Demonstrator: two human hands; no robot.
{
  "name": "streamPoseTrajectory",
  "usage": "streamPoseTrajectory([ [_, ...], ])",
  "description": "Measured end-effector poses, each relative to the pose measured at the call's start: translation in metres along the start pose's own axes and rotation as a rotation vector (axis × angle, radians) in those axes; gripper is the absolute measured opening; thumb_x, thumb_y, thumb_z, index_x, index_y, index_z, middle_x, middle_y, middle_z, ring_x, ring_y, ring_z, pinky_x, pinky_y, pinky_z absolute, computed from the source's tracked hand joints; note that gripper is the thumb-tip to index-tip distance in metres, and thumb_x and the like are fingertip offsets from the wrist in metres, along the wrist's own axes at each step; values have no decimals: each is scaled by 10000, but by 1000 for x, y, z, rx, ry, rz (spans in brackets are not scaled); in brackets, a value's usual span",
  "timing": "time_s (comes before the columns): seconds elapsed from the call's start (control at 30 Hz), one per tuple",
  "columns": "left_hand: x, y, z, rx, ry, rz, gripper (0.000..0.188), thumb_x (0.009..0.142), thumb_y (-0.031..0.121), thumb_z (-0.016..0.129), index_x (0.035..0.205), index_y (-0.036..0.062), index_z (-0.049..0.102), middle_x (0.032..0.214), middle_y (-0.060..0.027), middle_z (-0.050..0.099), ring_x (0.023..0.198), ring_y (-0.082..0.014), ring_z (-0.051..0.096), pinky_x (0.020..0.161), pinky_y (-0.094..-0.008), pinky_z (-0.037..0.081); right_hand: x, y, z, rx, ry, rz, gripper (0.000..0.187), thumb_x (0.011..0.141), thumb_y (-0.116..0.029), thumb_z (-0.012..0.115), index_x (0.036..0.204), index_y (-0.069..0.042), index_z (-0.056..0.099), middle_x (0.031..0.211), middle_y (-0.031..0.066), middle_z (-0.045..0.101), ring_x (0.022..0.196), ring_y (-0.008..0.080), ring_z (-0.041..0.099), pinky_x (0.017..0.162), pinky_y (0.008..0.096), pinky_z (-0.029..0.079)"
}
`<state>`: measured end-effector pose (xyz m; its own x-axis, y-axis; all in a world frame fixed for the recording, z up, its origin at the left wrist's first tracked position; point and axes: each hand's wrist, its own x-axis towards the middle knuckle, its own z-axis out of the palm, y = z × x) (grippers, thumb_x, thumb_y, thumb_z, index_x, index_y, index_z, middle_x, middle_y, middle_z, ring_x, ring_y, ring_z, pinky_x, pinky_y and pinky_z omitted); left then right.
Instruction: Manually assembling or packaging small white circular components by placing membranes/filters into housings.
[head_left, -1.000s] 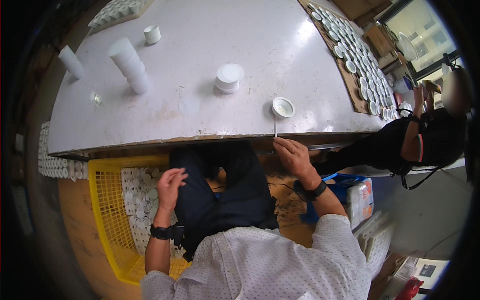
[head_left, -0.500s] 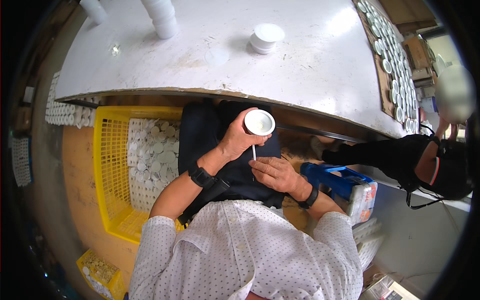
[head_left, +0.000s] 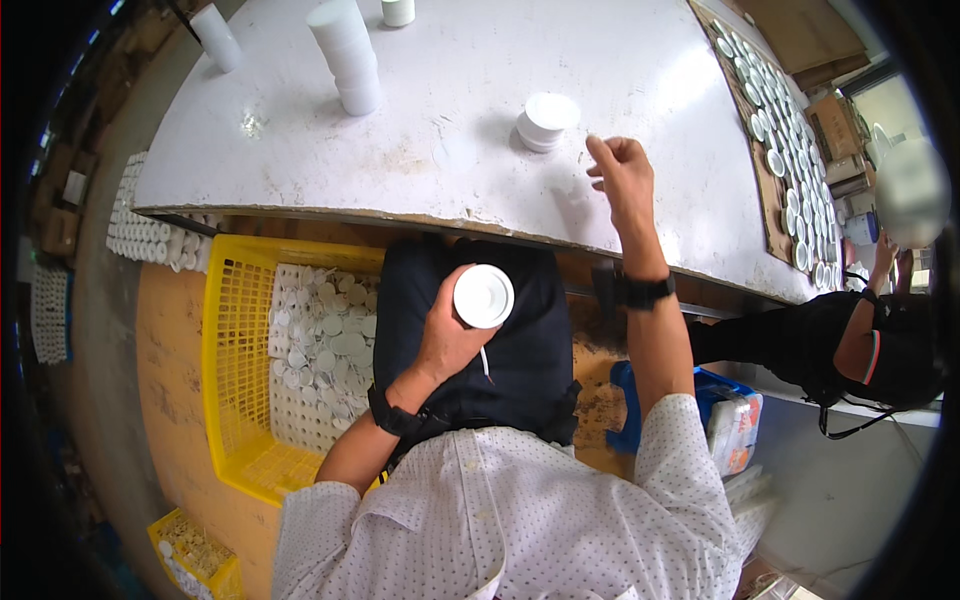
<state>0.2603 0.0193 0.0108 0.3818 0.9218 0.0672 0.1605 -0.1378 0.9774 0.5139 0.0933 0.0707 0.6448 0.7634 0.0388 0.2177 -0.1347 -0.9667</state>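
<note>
Half a sec earlier the R hand (head_left: 625, 180) was on the thin white cord (head_left: 486, 361) under the shallow white round cup, prob. plastic (head_left: 483, 297); now it'd let go & gone up over the smooth white desk (head_left: 300, 170), past the near edge, just R of the short white stack w/ a broad disc on top (head_left: 550, 112), not touching it. That prob. meant the cord was done w/ for the moment, the L hand (head_left: 445, 338) alone bearing the cup. L grip: wrapped snugly round the cup's side. R grip: fingers half-curled, nothing visible in it; couldn't tell if it pinched smth small. Cup was off the desk, below its near edge, above the dark trousers (head_left: 530, 380). It looked plain: pale rim, recessed centre, hollow facing up twd the camera, inner detail washed out. Cord hung loose below, slightly bent, tip darker; its join was hidden.
</note>
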Motion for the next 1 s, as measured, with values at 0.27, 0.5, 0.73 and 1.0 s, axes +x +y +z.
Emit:
streamPoseTrajectory([
  [0.27, -18, -16, -13, -61, 34, -90, 662, 642, 21, 735, 1215, 12, 403, 1093, -118, 556, 1025, -186, 541, 885, -300, 432, 47, 12, 30, -1, -139, 140, 358, 738, -324, 704, 732, -31, 498, 576, 30, 496, 487, 96, 479, 445, 220, 418],
  [0.5, -19, -18, -15, -93, 2, -92, 660, 646, 15, 733, 1217, 11, 402, 1093, -121, 554, 1025, -189, 543, 887, -301, 431, 25, 22, 14, 406, -134, 199, 207, 855, -232, 585, 796, -55, 493, 672, 24, 507, 545, 80, 479, 470, 178, 391],
  [0.73, -6, -6, -11, -14, -3, -53, 669, 645, -1, 725, 1228, 17, 396, 1102, -135, 556, 1028, -207, 546, 888, -309, 432, -34, 33, -2, 677, -241, 288, 143, 906, -122, 464, 889, -7, 547, 761, 56, 582, 651, 95, 577, 521, 195, 443],
  [1.0, 18, -5, 1, -350, -119, -70, 717, 681, -27, 645, 1304, 29, 295, 1173, -127, 477, 1100, -199, 479, 913, -311, 414, -114, 52, 3, 378, -506, 369, 128, 865, -173, 572, 897, -51, 596, 650, -18, 555, 516, 36, 469, 461, 171, 378],
])
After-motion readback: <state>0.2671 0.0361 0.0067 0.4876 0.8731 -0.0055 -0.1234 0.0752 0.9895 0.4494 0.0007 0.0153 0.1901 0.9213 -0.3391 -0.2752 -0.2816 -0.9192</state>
